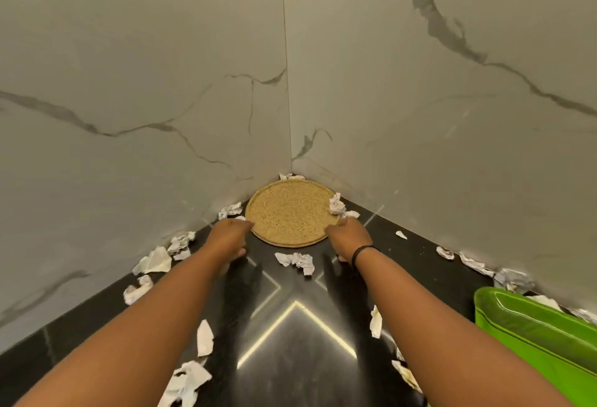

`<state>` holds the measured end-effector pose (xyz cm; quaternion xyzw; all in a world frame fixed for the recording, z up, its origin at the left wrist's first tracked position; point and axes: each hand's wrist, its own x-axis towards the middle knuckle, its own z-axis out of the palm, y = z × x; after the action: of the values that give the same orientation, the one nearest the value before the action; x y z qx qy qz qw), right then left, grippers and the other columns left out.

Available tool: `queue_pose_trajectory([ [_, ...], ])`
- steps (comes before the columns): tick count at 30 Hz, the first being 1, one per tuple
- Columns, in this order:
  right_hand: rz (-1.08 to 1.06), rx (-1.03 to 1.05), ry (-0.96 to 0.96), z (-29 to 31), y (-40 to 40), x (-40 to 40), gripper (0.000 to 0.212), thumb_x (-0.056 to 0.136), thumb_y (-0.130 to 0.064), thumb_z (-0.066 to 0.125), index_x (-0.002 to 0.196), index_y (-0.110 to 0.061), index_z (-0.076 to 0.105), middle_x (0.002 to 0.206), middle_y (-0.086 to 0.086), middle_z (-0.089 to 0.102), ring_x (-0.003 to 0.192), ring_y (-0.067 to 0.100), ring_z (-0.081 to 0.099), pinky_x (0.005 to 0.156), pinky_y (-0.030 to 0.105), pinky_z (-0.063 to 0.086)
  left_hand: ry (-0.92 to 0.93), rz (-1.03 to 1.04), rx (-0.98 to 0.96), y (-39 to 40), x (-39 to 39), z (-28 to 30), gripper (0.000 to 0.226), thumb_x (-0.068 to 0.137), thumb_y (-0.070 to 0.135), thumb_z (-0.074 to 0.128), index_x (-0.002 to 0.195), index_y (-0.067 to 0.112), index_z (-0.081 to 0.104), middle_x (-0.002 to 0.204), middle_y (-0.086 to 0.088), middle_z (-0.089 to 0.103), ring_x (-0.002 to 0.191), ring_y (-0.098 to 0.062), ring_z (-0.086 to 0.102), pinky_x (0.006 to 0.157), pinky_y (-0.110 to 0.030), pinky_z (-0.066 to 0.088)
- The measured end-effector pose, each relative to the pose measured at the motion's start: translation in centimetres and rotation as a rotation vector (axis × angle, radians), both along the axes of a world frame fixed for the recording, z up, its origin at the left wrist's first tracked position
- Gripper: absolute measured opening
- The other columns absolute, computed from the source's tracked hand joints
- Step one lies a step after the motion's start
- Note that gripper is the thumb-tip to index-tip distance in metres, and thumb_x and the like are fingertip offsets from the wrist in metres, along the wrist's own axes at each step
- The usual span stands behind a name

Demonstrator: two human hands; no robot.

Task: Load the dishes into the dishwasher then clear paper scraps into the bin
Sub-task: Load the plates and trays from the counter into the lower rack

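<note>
Head view: left hand (230,235) and right hand (349,238) grasp cornered tray (290,213) edges.

The green tray (536,335) is cut off at the right edge.

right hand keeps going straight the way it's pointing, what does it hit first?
Probably the rim of the round gold plate: the right hand already sits at its near-right edge, fingertips about touching. Just beyond lies a crumpled paper scrap on the plate's right edge, then the marble wall. Depth is hard to judge.
</note>
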<state>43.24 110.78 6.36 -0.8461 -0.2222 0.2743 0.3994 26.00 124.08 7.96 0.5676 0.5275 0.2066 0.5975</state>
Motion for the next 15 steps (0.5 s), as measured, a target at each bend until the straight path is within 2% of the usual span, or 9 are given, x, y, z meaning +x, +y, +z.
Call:
queue_pose_trajectory([
  [3, -0.085, 0.055, 0.079, -0.8, 2.5, 1.7, 0.008, 0.084, -0.017, 0.054, 0.079, -0.011, 0.054, 0.076, 0.011, 0.060, 0.084, 0.035, 0.067, 0.082, 0.044, 0.057, -0.087, 0.088, -0.124, 1.9, 2.2, -1.0, 0.036, 0.095, 0.019, 0.057, 0.129, 0.013, 0.048, 0.114, -0.007, 0.050, 0.109, -0.026, 0.054, 0.086, -0.037, 0.049],
  [5, -0.167, 0.094, 0.192, -0.8, 3.4, 2.1, 0.008, 0.084, -0.011, 0.053, 0.080, -0.005, 0.055, 0.068, 0.014, 0.060, 0.086, 0.037, 0.069, 0.082, 0.049, 0.057, -0.127, 0.144, -0.189, 2.4, 3.4, -1.3, 0.034, 0.094, 0.018, 0.057, 0.127, 0.016, 0.048, 0.120, -0.006, 0.053, 0.111, -0.025, 0.054, 0.082, -0.038, 0.049],
  [8, -0.274, 0.125, 0.282, -1.1, 4.2, 2.7, 0.008, 0.084, -0.006, 0.054, 0.078, -0.001, 0.056, 0.078, 0.020, 0.065, 0.085, 0.038, 0.069, 0.082, 0.051, 0.057, -0.108, 0.263, -0.203, 2.7, 4.7, -1.4, 0.023, 0.093, 0.015, 0.057, 0.114, 0.018, 0.046, 0.103, -0.006, 0.051, 0.101, -0.021, 0.052, 0.075, -0.033, 0.048],
  [10, -0.309, 0.148, 0.338, -1.3, 4.4, 3.0, 0.010, 0.084, -0.006, 0.055, 0.090, 0.001, 0.060, 0.084, 0.018, 0.064, 0.088, 0.036, 0.069, 0.082, 0.051, 0.057, -0.084, 0.298, -0.214, 2.8, 5.2, -1.2, 0.021, 0.093, 0.016, 0.058, 0.109, 0.019, 0.044, 0.103, -0.007, 0.048, 0.096, -0.020, 0.050, 0.069, -0.029, 0.048],
  [12, -0.335, 0.156, 0.429, -1.2, 4.4, 3.4, 0.026, 0.086, -0.009, 0.058, 0.110, -0.001, 0.060, 0.093, 0.015, 0.063, 0.086, 0.031, 0.068, 0.079, 0.047, 0.058, -0.091, 0.316, -0.248, 2.8, 5.4, -1.0, 0.018, 0.092, 0.020, 0.059, 0.107, 0.019, 0.049, 0.085, -0.003, 0.046, 0.075, -0.014, 0.047, 0.056, -0.024, 0.045],
  [13, -0.334, 0.164, 0.486, -1.1, 4.3, 3.4, 0.028, 0.088, -0.011, 0.057, 0.115, -0.005, 0.059, 0.092, 0.012, 0.061, 0.080, 0.027, 0.066, 0.071, 0.043, 0.059, -0.109, 0.325, -0.257, 2.7, 5.5, -0.9, 0.016, 0.092, 0.021, 0.058, 0.106, 0.019, 0.051, 0.076, -0.001, 0.043, 0.066, -0.011, 0.043, 0.051, -0.022, 0.043],
  [15, -0.310, 0.198, 0.588, -0.4, 3.6, 3.1, 0.023, 0.093, -0.017, 0.054, 0.116, -0.015, 0.056, 0.082, 0.006, 0.054, 0.066, 0.017, 0.057, 0.051, 0.034, 0.056, -0.160, 0.344, -0.212, 2.3, 5.7, -0.3, 0.015, 0.091, 0.019, 0.056, 0.105, 0.016, 0.055, 0.073, 0.000, 0.045, 0.062, -0.010, 0.043, 0.047, -0.020, 0.042],
])
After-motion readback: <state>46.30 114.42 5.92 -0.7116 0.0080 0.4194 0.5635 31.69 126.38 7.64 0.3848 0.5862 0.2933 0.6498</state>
